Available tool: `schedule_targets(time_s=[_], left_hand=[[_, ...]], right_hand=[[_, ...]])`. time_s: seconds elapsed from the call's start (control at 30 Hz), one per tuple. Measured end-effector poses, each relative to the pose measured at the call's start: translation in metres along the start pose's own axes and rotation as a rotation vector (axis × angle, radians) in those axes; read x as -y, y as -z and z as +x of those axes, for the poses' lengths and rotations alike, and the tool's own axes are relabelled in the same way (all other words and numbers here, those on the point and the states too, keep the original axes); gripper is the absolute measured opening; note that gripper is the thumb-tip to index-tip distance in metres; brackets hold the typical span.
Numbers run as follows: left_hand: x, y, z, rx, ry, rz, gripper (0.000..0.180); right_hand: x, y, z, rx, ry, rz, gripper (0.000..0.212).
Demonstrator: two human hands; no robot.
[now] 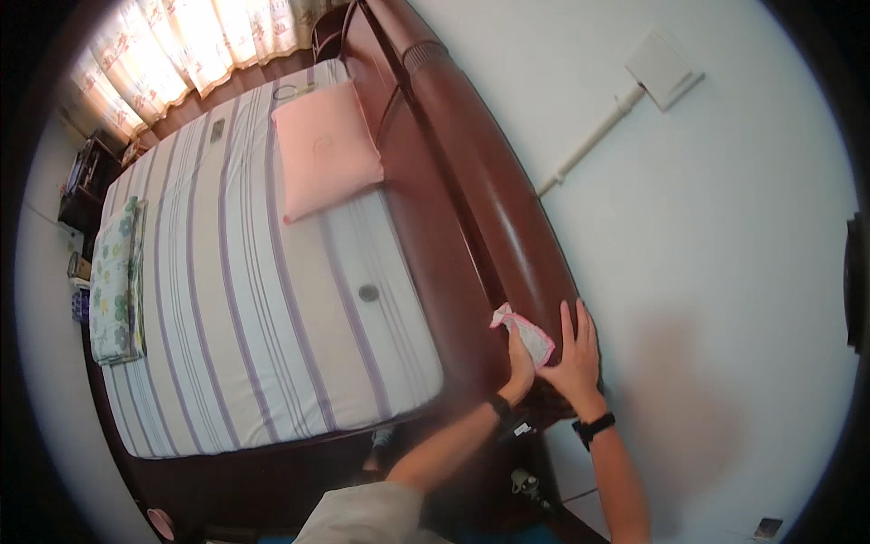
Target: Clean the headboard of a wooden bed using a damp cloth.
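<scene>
One pink-trimmed cloth on one brown headboard, near end; left hand grips it, right hand fingers spread at the wall-side edge. One pink pillow; headboard top beyond runs open.

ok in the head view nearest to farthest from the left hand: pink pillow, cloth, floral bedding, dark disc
From the left hand:
1. Cloth, in its grasp
2. Dark disc, on the bed
3. Pink pillow, by the headboard
4. Floral bedding, far left
</scene>
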State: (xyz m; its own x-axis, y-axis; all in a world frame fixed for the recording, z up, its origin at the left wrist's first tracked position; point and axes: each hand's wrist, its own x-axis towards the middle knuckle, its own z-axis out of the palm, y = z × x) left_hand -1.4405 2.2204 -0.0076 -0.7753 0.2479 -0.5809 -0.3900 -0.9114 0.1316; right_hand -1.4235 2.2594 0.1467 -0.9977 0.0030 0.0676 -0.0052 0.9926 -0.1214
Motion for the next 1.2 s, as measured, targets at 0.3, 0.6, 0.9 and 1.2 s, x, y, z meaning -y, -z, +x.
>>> schedule_targets(time_s=[0.3, 0.6, 0.9, 1.2], left_hand=[[0.013, 0.063, -0.063, 0.137, -0.263, 0.245, 0.041], [-0.034, 0.098, -0.117, 0.11, -0.467, 0.202, 0.067], [-0.026, 0.103, -0.101, 0.452, -0.935, 2.012, 0.06], [-0.042, 0.113, -0.079, 0.402, -0.958, 1.588, 0.068]], right_hand=[[0.005, -0.019, 0.013, -0.066, 0.139, 0.124, 0.078], [0.002, -0.024, 0.011, -0.132, 0.123, 0.101, 0.059], [0.002, -0.027, 0.011, -0.204, 0.147, 0.088, 0.057], [0.006, -0.021, 0.009, -0.18, 0.083, 0.13, 0.054]])
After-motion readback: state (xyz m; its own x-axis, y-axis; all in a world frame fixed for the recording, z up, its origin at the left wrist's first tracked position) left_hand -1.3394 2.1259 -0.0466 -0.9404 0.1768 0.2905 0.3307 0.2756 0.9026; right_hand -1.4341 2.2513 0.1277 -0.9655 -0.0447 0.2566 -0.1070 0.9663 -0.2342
